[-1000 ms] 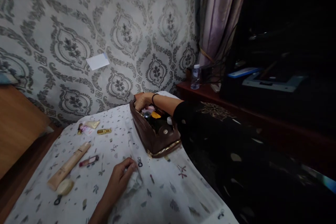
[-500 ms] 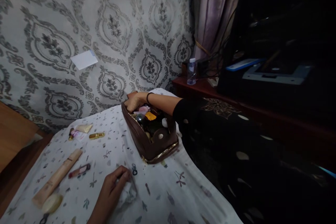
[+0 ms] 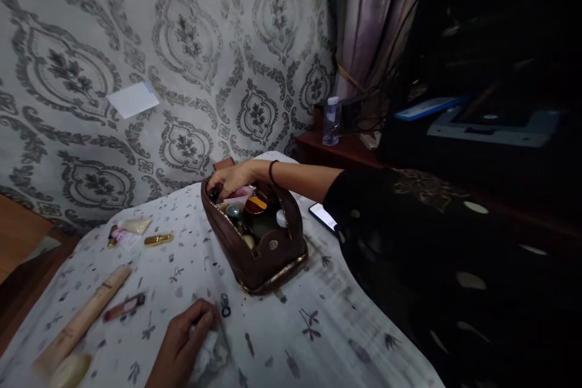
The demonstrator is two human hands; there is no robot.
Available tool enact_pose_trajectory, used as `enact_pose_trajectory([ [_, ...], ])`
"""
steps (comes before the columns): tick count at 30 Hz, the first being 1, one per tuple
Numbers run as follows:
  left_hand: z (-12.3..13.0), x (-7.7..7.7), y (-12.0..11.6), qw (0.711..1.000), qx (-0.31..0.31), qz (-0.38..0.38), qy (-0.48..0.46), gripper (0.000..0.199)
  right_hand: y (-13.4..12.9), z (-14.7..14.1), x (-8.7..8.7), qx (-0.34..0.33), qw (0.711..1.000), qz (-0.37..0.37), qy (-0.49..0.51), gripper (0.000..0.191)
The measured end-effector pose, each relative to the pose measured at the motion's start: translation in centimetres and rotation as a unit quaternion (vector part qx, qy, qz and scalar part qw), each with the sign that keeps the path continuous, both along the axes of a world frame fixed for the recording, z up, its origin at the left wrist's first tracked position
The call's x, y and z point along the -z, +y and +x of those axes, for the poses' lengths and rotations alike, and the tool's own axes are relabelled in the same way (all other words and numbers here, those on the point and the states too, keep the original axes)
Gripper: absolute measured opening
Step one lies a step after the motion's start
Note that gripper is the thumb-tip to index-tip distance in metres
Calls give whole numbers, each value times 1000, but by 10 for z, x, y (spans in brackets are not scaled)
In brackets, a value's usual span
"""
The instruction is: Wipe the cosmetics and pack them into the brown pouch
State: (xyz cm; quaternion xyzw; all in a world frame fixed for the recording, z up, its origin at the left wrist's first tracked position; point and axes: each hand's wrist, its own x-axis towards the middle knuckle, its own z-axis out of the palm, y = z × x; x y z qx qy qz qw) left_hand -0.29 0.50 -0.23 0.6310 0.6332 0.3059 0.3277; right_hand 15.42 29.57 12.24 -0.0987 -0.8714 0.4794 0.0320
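Observation:
A brown zippered cosmetic bag (image 3: 230, 253) stands unzipped on the bed, filled with small items: a pink piece, an orange-gold packet, a white-lidded jar and others too dark to name. My right hand (image 3: 233, 178) reaches into its far end. The fingertips are hidden behind the bag's rim, so their grip does not show. Nearer to me, my left hand (image 3: 185, 338) rests on the patterned sheet, fingers curled over a crumpled white tissue (image 3: 213, 356).
Left on the sheet lie a gold lipstick tube (image 3: 159, 240), a small pale pouch (image 3: 137, 226), a lip gloss (image 3: 123, 307) and a long beige tube (image 3: 86, 320). A phone (image 3: 324, 216) lies right of the bag. A bottle (image 3: 331, 126) stands on the red-brown cabinet.
My view has shifted slightly. My right forearm has drawn a little to the right and the phone beside it has come into sight. My left hand stays on the tissue.

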Motion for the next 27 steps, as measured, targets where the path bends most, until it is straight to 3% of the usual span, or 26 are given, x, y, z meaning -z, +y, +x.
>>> enact_pose_trajectory([
  [5, 0, 0, 0, 1000, 0, 3, 8, 51, -1, 4, 8, 2, 992, 119, 40, 12],
  [10, -3, 3, 1, 1000, 15, 18, 3, 47, -6, 8, 7, 13, 953, 299, 58, 19],
  [14, -5, 4, 1, 1000, 24, 19, -1, 46, -15, 14, 2, 25, 933, 356, 51, 17],
  [21, -11, 9, -1, 999, 41, -4, 10, 44, -21, 30, -8, 97, 944, 315, 23, 8],
  [27, -5, 9, 1, 1000, 15, 17, 1, 49, -20, 35, -6, 177, 980, 46, 73, 9],
])
